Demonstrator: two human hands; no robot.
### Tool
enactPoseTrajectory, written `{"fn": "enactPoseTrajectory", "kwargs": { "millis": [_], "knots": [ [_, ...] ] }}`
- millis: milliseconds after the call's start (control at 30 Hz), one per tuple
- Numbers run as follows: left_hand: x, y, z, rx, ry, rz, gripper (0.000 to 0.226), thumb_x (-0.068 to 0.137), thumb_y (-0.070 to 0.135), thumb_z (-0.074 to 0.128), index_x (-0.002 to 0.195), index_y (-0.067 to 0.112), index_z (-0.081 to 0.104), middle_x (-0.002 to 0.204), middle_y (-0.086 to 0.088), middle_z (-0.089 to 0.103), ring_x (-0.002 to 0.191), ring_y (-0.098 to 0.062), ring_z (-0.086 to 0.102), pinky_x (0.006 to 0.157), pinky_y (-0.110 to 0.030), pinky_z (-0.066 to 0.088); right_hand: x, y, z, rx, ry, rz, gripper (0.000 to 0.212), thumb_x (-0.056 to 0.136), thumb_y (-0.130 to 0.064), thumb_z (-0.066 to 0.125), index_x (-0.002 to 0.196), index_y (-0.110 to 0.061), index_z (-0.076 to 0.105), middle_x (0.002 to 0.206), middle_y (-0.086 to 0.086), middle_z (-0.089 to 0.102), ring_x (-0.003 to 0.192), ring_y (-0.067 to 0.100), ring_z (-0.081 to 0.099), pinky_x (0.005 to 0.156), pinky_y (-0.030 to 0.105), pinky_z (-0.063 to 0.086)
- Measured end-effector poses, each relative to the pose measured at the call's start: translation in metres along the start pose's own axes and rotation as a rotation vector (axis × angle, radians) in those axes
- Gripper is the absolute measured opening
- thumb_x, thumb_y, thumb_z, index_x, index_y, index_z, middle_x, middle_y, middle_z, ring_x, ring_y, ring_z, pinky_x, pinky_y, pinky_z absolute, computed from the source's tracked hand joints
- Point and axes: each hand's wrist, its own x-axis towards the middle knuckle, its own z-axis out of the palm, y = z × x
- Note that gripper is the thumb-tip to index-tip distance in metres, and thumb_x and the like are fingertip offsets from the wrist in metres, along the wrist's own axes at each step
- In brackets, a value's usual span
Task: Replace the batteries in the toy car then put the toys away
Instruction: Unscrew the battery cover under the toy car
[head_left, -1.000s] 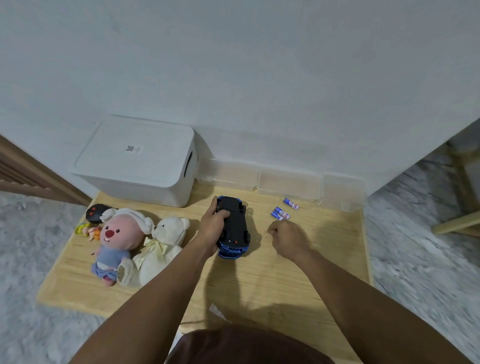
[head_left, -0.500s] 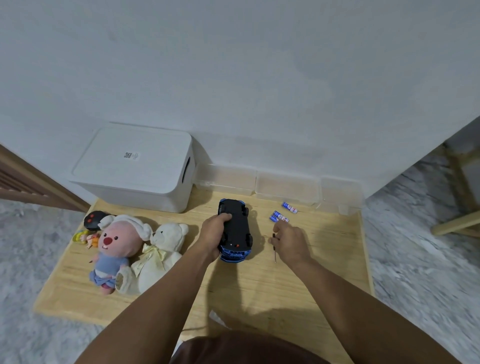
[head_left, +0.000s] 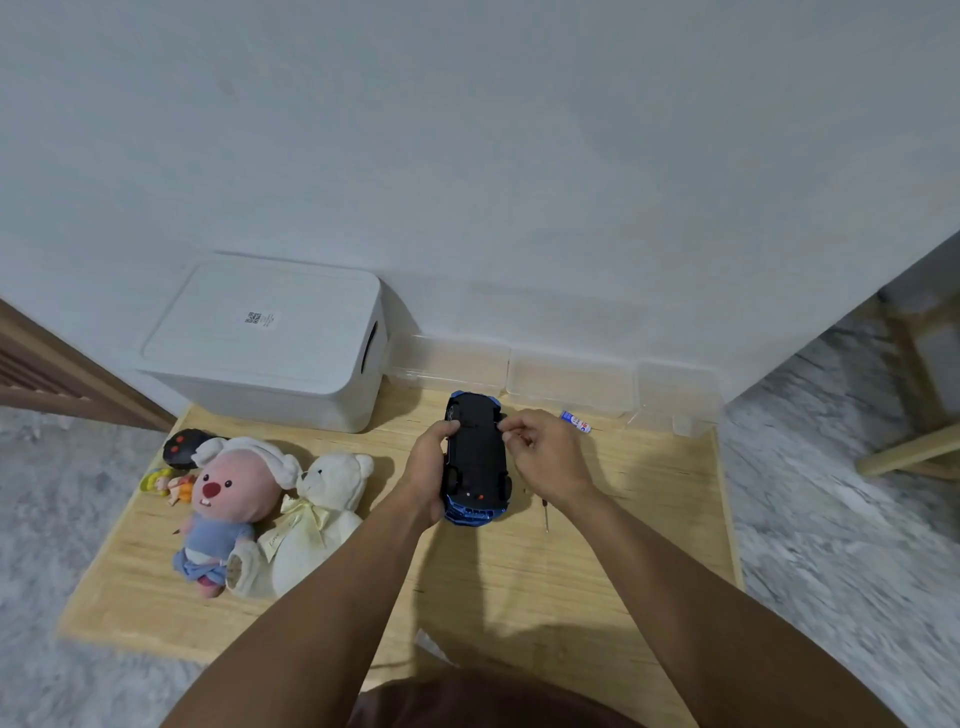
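Note:
The toy car (head_left: 475, 457), blue with a black underside, lies upside down on the wooden table (head_left: 623, 545). My left hand (head_left: 427, 470) grips its left side, thumb on the underside. My right hand (head_left: 545, 452) has curled fingers, and its thumb and forefinger pinch at the car's right edge near the far end. A thin screwdriver (head_left: 546, 515) lies on the table just below my right wrist. One blue-and-white battery (head_left: 575, 421) shows beyond my right hand; any others are hidden behind it.
A lidded white storage box (head_left: 260, 343) stands at the back left. Clear plastic containers (head_left: 571, 384) line the wall. A pink plush (head_left: 228, 499), white bear (head_left: 322, 509), small doll (head_left: 166, 483) and black remote (head_left: 182, 447) lie left. A wooden chair leg (head_left: 909, 447) is at right.
My right hand left the screwdriver on the table and moved up and left to the car's right edge. My left hand stays on the car.

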Motion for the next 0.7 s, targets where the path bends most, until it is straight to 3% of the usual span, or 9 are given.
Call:
{"fn": "enactPoseTrajectory", "kwargs": {
  "millis": [100,267,367,467,600,700],
  "knots": [
    [0.0,0.0,0.002,0.013,-0.024,0.006,0.041,0.095,0.037,0.043,0.098,0.004,0.068,0.074,-0.014,0.073,0.07,-0.032,0.067,0.066,-0.037,0.054,0.001,-0.006,0.001,-0.063,-0.053,-0.06,0.023,0.088,-0.01,0.062,0.106,-0.02,0.072,0.094,-0.007,0.058,0.083,0.007,0.056,0.082,0.023,0.047],
    [-0.003,0.001,0.002,0.023,-0.036,0.058,0.033,0.1,0.029,0.042,0.123,0.017,0.062,0.094,-0.015,0.07,0.073,-0.027,0.07,0.061,-0.034,0.055,0.001,-0.011,0.0,-0.076,-0.129,-0.088,0.032,0.089,-0.01,0.062,0.116,-0.025,0.069,0.097,-0.004,0.055,0.086,0.009,0.053,0.084,0.023,0.045],
    [-0.005,-0.001,0.003,0.014,-0.073,0.103,0.032,0.103,0.025,0.039,0.125,0.019,0.06,0.111,-0.016,0.067,0.096,-0.032,0.066,0.078,-0.042,0.055,0.001,-0.011,-0.001,-0.046,-0.141,-0.079,0.03,0.086,-0.007,0.065,0.11,-0.023,0.07,0.096,-0.007,0.054,0.087,0.012,0.055,0.083,0.024,0.046],
    [-0.004,-0.004,0.004,0.085,-0.056,0.136,0.033,0.103,0.024,0.039,0.127,0.016,0.059,0.119,-0.018,0.066,0.106,-0.035,0.063,0.091,-0.048,0.053,0.002,-0.01,-0.004,-0.05,-0.181,-0.062,0.027,0.083,-0.004,0.066,0.104,-0.022,0.068,0.097,-0.006,0.055,0.09,0.014,0.055,0.086,0.028,0.048],
    [-0.004,-0.007,0.005,0.117,-0.018,0.147,0.033,0.103,0.024,0.04,0.128,0.016,0.059,0.12,-0.021,0.066,0.107,-0.036,0.064,0.089,-0.049,0.054,0.003,-0.008,-0.012,-0.029,-0.212,-0.052,0.025,0.082,-0.005,0.067,0.093,-0.026,0.06,0.099,-0.006,0.057,0.088,0.013,0.052,0.081,0.025,0.044],
    [-0.001,-0.007,0.002,0.097,0.003,0.141,0.033,0.103,0.025,0.041,0.129,0.015,0.058,0.117,-0.022,0.067,0.102,-0.037,0.066,0.087,-0.049,0.055,0.004,-0.006,-0.019,0.053,-0.238,-0.039,0.023,0.081,-0.005,0.069,0.088,-0.024,0.058,0.088,-0.008,0.06,0.082,0.012,0.054,0.075,0.023,0.043]
  ]
}}
